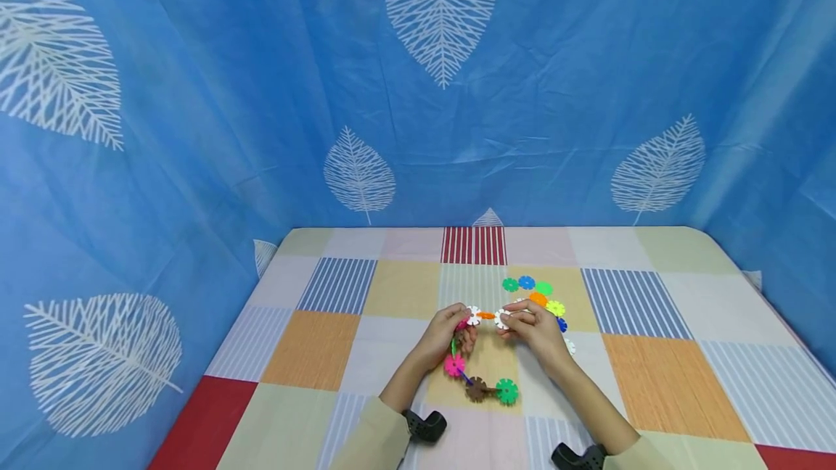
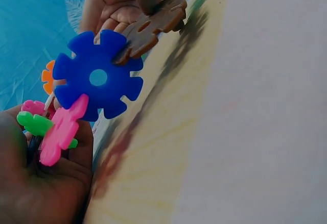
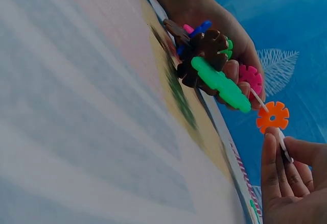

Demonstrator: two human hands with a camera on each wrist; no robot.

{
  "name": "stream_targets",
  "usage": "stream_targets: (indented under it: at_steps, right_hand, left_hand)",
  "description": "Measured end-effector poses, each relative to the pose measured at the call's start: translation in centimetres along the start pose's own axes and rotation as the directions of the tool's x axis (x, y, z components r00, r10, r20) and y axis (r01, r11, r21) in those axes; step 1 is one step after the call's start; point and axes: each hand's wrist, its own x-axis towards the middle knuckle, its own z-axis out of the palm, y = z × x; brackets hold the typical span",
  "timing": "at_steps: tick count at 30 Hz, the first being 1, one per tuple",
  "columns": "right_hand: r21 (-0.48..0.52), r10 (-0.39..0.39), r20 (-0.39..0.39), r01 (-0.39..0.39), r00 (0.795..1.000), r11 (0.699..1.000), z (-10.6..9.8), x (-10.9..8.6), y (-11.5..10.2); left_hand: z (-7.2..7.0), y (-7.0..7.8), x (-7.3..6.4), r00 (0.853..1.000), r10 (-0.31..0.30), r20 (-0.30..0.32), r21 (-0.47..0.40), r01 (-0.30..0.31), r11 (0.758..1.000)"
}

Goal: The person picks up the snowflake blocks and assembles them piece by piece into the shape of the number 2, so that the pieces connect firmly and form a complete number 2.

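Right grip (image 1: 538, 330): pinching a white notched plastic disc (image 1: 499, 318)
Left grip (image 1: 439, 337): curled round a multicoloured plastic-disc chain (image 1: 455, 365)
Orange notched disc (image 3: 264, 119): joining step, we judge; next needs a firm, aligned push

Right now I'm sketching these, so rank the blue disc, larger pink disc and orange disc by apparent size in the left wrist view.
1. Blue disc
2. Larger pink disc, tilted
3. Orange disc, partly hidden

Nearness to the camera may affect their apparent sizes.
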Motion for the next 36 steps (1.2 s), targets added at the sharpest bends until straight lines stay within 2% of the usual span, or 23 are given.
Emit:
stream_targets:
  at_steps: [5, 10, 13, 17, 20, 26, 33, 36]
  right_hand:
    - [-0.026, -0.037, 0.01, 0.037, 0.999, 0.999, 0.0, 0.0, 0.1]
    - [-0.058, -0.048, -0.022, 0.046, 0.999, 0.997, 0.3, -0.2, 0.3]
    - [-0.056, -0.051, -0.036, 0.049, 0.998, 0.997, 0.5, -0.2, 0.5]
    - [-0.037, -0.043, -0.042, 0.041, 0.998, 0.998, 0.6, -0.2, 0.7]
    - [-0.018, -0.038, -0.026, 0.037, 0.999, 0.999, 0.5, -0.1, 0.7]
    - [-0.017, -0.05, -0.008, 0.05, 0.999, 0.999, 0.5, 0.1, 0.8]
    - [-0.04, -0.026, -0.021, 0.025, 0.999, 0.999, 0.6, -0.2, 1.2]
    - [-0.039, -0.012, -0.001, 0.012, 1.0, 0.999, 0.5, -0.2, 1.0]
  left_hand:
    - [0.0, -0.1, 0.0, 1.0, 0.018, 0.026, 0.045, -0.019, 0.999]
    - [0.3, 0.0, -0.2, 1.0, 0.012, 0.001, 0.076, -0.012, 0.997]
    - [0.4, 0.1, -0.3, 0.999, 0.033, -0.008, 0.09, -0.032, 0.995]
    - [0.9, 1.5, -0.7, 0.999, 0.051, 0.017, 0.121, -0.053, 0.991]
    - [1.1, 2.6, -1.0, 0.999, 0.033, 0.033, 0.134, -0.037, 0.99]
    - [1.0, 2.4, -0.7, 0.999, 0.037, 0.029, 0.122, -0.04, 0.992]
    - [1.4, 2.2, -1.1, 0.999, 0.03, 0.026, 0.128, -0.033, 0.991]
    - [1.3, 2.0, -1.0, 0.999, 0.043, 0.021, 0.125, -0.045, 0.991]
